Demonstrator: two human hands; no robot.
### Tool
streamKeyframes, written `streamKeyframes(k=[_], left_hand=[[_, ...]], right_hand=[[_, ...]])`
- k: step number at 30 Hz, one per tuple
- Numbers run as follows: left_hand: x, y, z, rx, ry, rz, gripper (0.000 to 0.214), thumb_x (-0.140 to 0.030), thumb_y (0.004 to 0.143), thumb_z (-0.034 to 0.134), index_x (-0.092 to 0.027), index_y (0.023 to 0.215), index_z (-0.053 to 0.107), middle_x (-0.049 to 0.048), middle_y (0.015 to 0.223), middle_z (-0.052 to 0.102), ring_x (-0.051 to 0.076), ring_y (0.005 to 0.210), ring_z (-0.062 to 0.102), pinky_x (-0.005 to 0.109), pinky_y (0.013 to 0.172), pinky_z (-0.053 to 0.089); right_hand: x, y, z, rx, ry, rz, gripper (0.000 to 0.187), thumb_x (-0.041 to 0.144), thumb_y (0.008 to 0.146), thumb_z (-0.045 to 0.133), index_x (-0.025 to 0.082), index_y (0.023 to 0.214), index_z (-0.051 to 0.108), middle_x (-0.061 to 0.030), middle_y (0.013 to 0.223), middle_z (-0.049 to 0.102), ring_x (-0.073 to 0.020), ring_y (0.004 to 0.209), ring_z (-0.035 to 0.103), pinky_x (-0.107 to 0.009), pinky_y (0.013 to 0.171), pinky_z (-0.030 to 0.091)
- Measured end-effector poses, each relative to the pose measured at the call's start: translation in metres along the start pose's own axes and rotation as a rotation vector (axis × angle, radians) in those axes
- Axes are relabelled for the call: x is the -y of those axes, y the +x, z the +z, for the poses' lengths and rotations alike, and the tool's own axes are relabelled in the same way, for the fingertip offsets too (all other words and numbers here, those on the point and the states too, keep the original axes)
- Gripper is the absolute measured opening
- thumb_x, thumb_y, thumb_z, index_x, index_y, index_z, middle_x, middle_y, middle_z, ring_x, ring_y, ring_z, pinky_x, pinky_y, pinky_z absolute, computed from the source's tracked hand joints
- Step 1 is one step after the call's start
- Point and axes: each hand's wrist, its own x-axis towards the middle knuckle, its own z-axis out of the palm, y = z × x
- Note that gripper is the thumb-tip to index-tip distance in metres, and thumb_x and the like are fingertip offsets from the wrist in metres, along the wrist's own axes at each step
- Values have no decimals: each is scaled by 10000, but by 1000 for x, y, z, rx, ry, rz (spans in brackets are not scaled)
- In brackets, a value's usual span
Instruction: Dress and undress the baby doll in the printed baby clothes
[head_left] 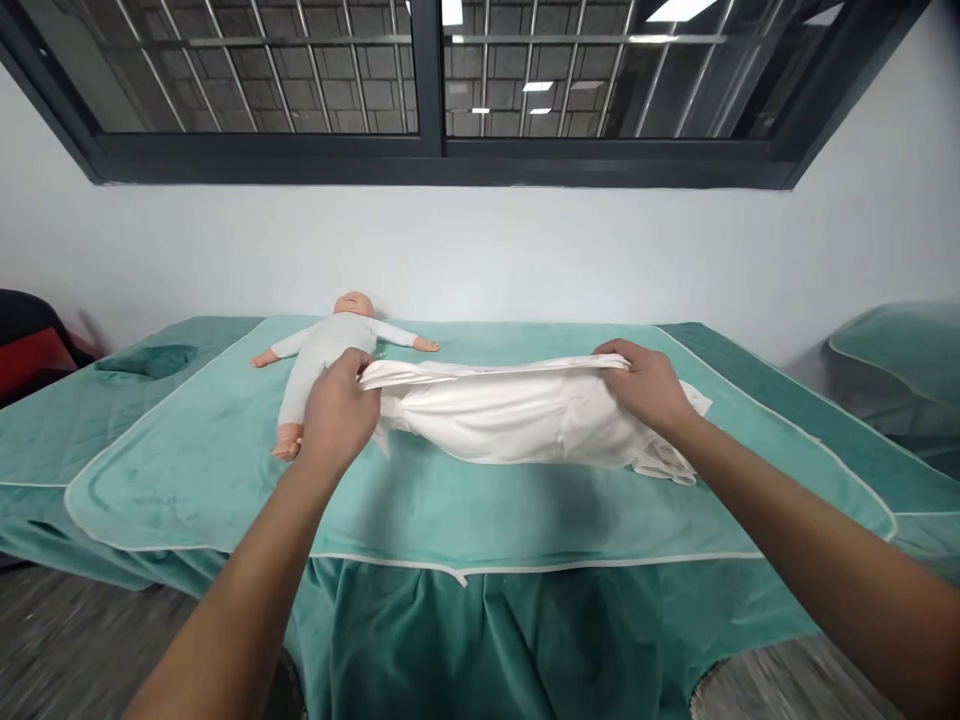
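A white cloth (495,415) is stretched between my two hands above the bed, its top edge pulled nearly straight. My left hand (341,405) is closed on the left end of that edge. Closed on the right end is my right hand (645,380). The cloth's lower part sags in folds, and a bunched end hangs or lies below my right hand. Behind my left hand a baby doll (322,350) in pale clothing lies on its back with arms spread; my hand hides one of its legs.
A light green cover (202,460) with white piping lies over a darker green bed cover (480,640). Beyond it are a white wall and a barred window (435,160). A red and black object (34,350) stands at left, a green cushion-like shape (900,350) at right.
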Motion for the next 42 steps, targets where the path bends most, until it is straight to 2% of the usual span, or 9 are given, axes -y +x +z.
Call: streamKeyframes(k=[4,8,12,15,17,22,26,35,42], left_hand=[[6,14,14,101,-145,-145,215,-417,863,513,-229,961,542,27,914,667,228,834,609,290,667,433],[8,37,41,176,86,-226,342,-437,885,489,-219,1145,531,98,992,690,307,926,641,367,741,467],[6,39,85,192,288,-197,310,-334,908,475,-176,1168,537,155,1087,667,337,1022,625,416,805,483],[-2,17,125,114,366,10,302,-148,880,453,-136,1159,567,179,1227,596,329,1169,545,439,930,457],[-10,1,151,222,269,190,354,-60,866,408,-144,1156,592,147,1236,599,278,1199,527,410,1016,422],[-20,1,198,403,114,66,342,-94,893,406,-147,1167,602,136,1257,618,251,1199,559,397,1021,453],[-17,24,210,405,140,-32,331,-218,952,380,-134,1202,580,200,1449,479,332,1362,433,565,1076,390],[-16,44,210,249,148,-45,622,-200,922,369,-161,1537,283,98,1664,66,316,1508,184,571,1115,381],[-19,69,239,160,-34,-112,688,-41,819,393,-8,1502,321,213,1636,114,322,1516,160,461,1217,250]], right_hand=[[-11,22,-13,160,-162,64,335,349,801,494,228,1015,722,-63,967,743,-243,819,659,-301,675,468],[-23,57,3,437,-381,29,459,420,821,530,185,1184,685,-113,1164,703,-282,1035,644,-319,810,490],[-20,60,52,458,-524,76,418,323,876,505,147,1233,631,-163,1218,657,-300,1090,612,-382,881,476],[-4,34,101,370,-539,9,376,166,919,412,105,1248,584,-219,1289,582,-308,1180,538,-424,957,417],[7,14,133,371,-485,-149,340,105,919,384,128,1160,622,-189,1248,599,-278,1157,533,-390,972,395],[11,-2,181,376,-444,-105,348,177,975,327,123,1144,627,-163,1224,619,-255,1131,539,-354,984,384],[7,13,197,343,-443,-3,399,280,990,332,96,1238,585,-188,1351,564,-290,1238,492,-423,1063,338],[9,23,215,240,-453,31,693,396,966,391,145,1578,183,-143,1651,164,-355,1484,172,-595,1138,232],[13,50,224,172,-398,75,695,34,866,306,44,1555,219,-173,1636,202,-291,1491,215,-455,1189,230]])
